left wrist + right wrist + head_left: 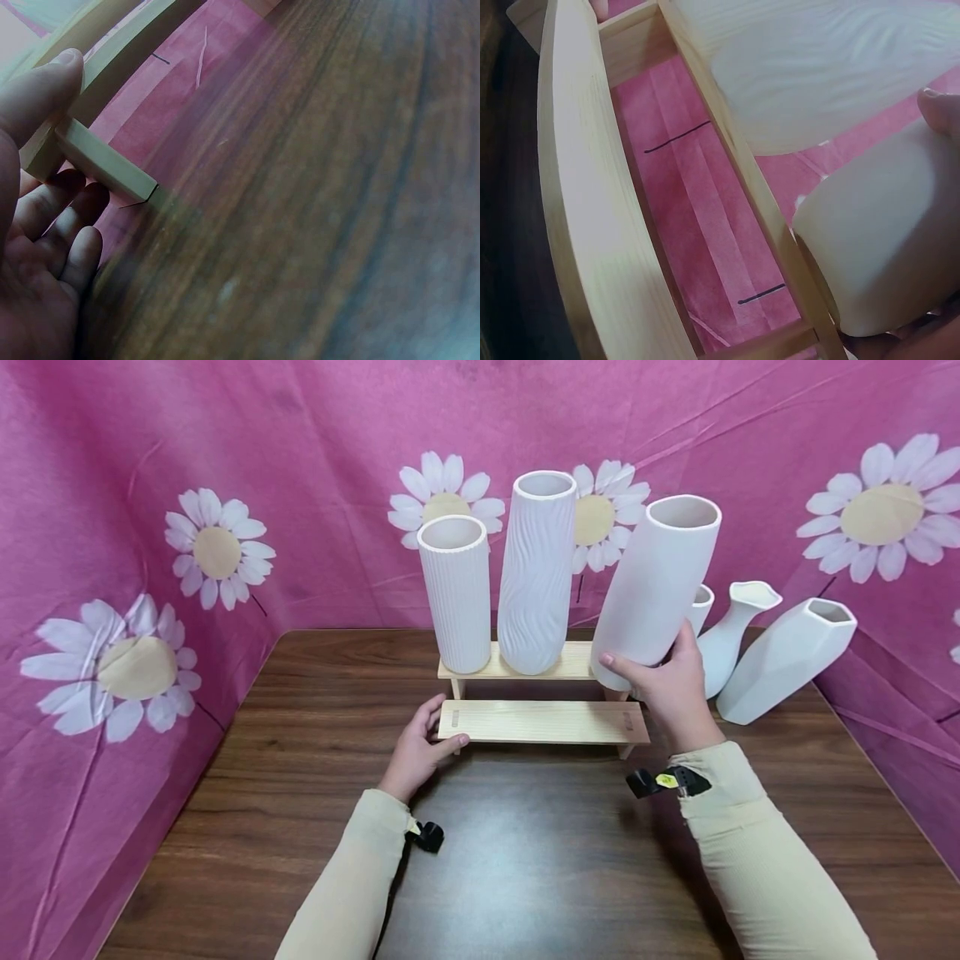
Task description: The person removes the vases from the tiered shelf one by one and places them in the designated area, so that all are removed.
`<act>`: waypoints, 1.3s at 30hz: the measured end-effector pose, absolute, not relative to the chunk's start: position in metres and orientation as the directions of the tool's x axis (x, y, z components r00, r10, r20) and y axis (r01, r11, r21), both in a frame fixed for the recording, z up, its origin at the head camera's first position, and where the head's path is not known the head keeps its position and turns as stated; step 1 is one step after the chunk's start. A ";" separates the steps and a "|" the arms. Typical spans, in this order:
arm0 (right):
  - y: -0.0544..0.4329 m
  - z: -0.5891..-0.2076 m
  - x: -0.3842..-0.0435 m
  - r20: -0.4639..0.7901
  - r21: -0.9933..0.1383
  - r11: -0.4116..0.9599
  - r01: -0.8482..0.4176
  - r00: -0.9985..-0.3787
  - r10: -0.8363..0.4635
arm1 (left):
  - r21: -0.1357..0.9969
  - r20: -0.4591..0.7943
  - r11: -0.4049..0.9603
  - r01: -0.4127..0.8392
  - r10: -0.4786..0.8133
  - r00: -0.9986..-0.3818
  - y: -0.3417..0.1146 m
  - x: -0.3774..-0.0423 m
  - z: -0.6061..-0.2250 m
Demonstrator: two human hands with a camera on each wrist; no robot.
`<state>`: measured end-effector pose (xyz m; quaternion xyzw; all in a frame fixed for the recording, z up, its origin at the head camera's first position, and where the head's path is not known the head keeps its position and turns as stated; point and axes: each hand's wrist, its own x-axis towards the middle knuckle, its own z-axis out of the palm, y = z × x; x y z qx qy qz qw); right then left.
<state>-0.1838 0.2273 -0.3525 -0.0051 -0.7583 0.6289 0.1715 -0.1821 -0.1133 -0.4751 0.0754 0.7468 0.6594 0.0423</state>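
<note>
My right hand (678, 693) grips a smooth white vase (656, 585) low on its body, thumb in front. The vase leans to the right at the right end of the upper shelf; in the right wrist view its base (855, 300) is close to the shelf edge, and contact cannot be told. My left hand (420, 747) holds the left end of the two-tier wooden stand (543, 722), thumb over the lower board and fingers curled beside its leg (109, 161). A ribbed white vase (456, 602) and a taller wavy-patterned vase (536, 577) stand upright on the upper shelf.
Right of the stand, on the brown wooden table (300, 860), are a white vase with a flared rim (731, 635), a leaning angular vase (787, 660) and another partly hidden vase (702, 606). A pink flowered cloth (330, 527) hangs behind and at the sides.
</note>
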 end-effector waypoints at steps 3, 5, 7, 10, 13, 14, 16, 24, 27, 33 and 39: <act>0.230 -0.354 -0.180 0.255 -0.954 0.222 -0.203 -0.937 0.238 | 0.992 0.032 0.118 0.052 0.166 -0.986 -0.113 -0.182 -0.475; 0.233 -0.356 -0.177 0.264 -0.948 0.244 -0.203 -0.931 0.253 | 0.992 0.034 0.115 0.053 0.166 -0.986 -0.112 -0.182 -0.475; 0.237 -0.357 -0.174 0.283 -0.942 0.261 -0.212 -0.920 0.272 | 0.992 0.029 0.113 0.049 0.167 -0.986 -0.111 -0.182 -0.474; 0.242 -0.358 -0.170 0.308 -0.935 0.273 -0.229 -0.904 0.297 | 0.992 0.019 0.119 0.039 0.168 -0.986 -0.109 -0.179 -0.468; 0.245 -0.358 -0.166 0.310 -0.939 0.248 -0.237 -0.897 0.314 | 0.992 0.015 0.122 0.036 0.168 -0.986 -0.109 -0.179 -0.467; 0.246 -0.358 -0.165 0.304 -0.942 0.238 -0.235 -0.898 0.318 | 0.992 0.019 0.119 0.040 0.169 -0.985 -0.110 -0.179 -0.468; 0.247 -0.358 -0.163 0.301 -0.948 0.204 -0.245 -0.898 0.321 | 0.993 0.029 0.111 0.049 0.169 -0.985 -0.110 -0.181 -0.473; 0.251 -0.358 -0.155 0.321 -0.940 0.220 -0.259 -0.891 0.322 | 0.991 0.039 0.121 0.060 0.166 -0.985 -0.112 -0.182 -0.473; 0.253 -0.358 -0.151 0.317 -0.935 0.263 -0.239 -0.895 0.314 | 0.991 0.040 0.121 0.061 0.168 -0.985 -0.113 -0.182 -0.473; 0.256 -0.361 -0.144 0.341 -0.926 0.273 -0.261 -0.889 0.305 | 0.991 0.039 0.121 0.061 0.176 -0.984 -0.113 -0.182 -0.473; 0.263 -0.368 -0.139 0.350 -0.906 0.361 -0.219 -0.868 0.352 | 0.991 0.031 0.125 0.053 0.173 -0.984 -0.113 -0.181 -0.472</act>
